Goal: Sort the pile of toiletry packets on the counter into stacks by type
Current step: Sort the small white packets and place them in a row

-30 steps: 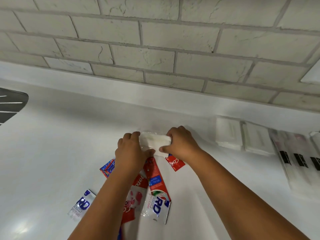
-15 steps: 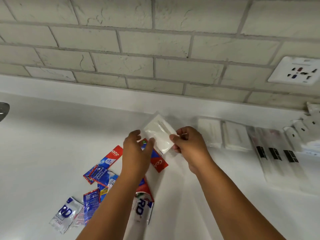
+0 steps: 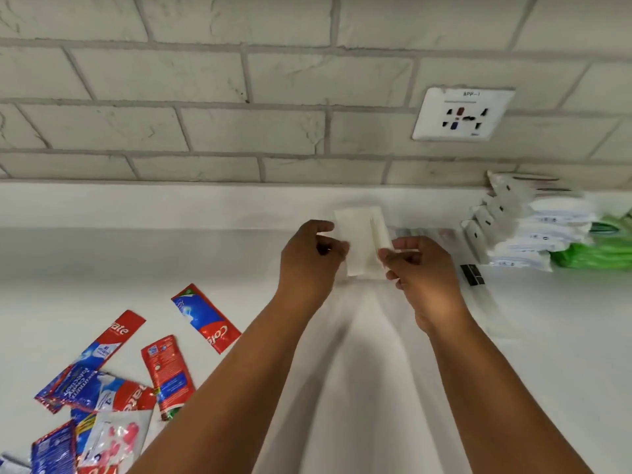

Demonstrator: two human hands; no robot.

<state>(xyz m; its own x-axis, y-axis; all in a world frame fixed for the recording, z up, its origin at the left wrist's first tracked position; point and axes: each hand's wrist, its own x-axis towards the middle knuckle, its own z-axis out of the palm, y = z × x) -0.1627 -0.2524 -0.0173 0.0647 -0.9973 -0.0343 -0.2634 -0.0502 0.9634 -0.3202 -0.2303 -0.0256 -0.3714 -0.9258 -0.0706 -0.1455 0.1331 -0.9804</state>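
Wall (image 3: 212, 80): pale grey brick-pattern tiles, darker grout lines.
Socket plate (image 3: 462, 113): white, mounted on the wall, upper right; small printed label along its top edge.

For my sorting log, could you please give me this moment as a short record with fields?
held item: flat white rectangular packet, raised above the counter
left hand: left hand pinches the packet's left edge
right hand: right hand pinches its right edge
unsorted pile: red and blue toothpaste sachets scattered at lower left on the white counter
sorted stacks: white packets and green packets at far right by the wall
wall: grey brick tiles with a white socket plate
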